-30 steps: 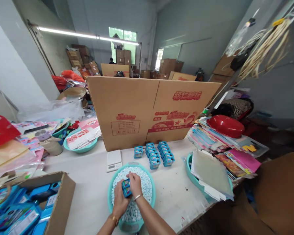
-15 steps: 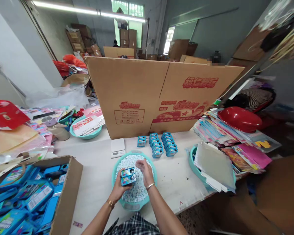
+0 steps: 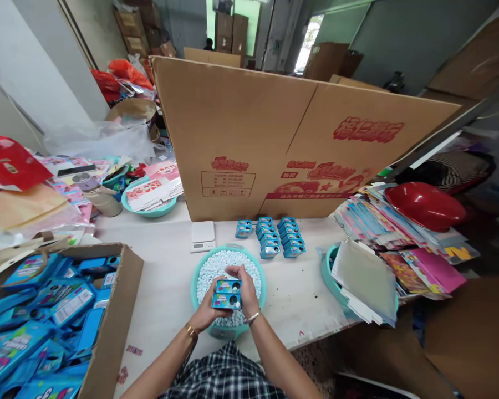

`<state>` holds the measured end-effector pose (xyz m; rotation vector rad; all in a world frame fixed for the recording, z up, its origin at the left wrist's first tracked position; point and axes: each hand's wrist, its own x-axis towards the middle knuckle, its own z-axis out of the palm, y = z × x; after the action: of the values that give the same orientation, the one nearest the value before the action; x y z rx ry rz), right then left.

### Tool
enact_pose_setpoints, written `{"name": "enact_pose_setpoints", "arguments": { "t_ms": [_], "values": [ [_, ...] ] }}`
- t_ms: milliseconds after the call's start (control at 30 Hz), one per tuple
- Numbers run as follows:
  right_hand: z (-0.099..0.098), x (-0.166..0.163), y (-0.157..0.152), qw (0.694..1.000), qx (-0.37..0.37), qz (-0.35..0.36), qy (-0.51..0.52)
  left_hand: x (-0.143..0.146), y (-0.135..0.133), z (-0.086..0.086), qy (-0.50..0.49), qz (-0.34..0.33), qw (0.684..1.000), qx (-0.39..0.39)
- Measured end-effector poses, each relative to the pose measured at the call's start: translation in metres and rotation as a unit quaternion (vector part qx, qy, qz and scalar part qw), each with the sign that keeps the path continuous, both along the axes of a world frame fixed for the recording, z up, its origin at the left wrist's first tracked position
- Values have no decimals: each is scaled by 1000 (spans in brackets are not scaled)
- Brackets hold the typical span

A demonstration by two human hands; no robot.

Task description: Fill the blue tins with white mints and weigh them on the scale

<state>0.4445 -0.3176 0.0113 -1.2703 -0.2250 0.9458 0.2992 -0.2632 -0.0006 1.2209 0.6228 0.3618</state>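
Two blue boxes are sitting in the closed grip of the left hand above a pellet-filled basin, the right hand's hold being unclear, as rows of boxes, apparently done, are standing on the counter and a carton of others is seemingly waiting.

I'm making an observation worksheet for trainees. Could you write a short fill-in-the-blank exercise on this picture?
1. Between the left hand and the right hand are ____ blue containers.
2. The printing on the upright cardboard sheet is coloured ____.
3. In the picture, the white digital scale stands to the ____ of the red bowl.
4. The silver bracelet is worn on the ____ wrist.

Missing words: two; red; left; right.
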Motion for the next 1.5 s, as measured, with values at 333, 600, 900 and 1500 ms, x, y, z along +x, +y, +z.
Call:
{"name": "enact_pose_setpoints", "arguments": {
  "t_ms": [333, 600, 900, 1500],
  "values": [
    [4, -7, -29, 997, -18, 17, -80, -12, -10, -3, -14, -31, 996, -77],
    [-83, -12, -19, 866, -182, 144, -444, -46, 14, 12, 44, -21, 999, 4],
    [-109, -5, 12, 930, -170, 144, -291, -54, 22, 0, 80, 20, 996, 38],
    [6, -35, 20, 977, 43, -203, 57, -12, 13, -33, 58, 107, 982, 144]
  ]
}}
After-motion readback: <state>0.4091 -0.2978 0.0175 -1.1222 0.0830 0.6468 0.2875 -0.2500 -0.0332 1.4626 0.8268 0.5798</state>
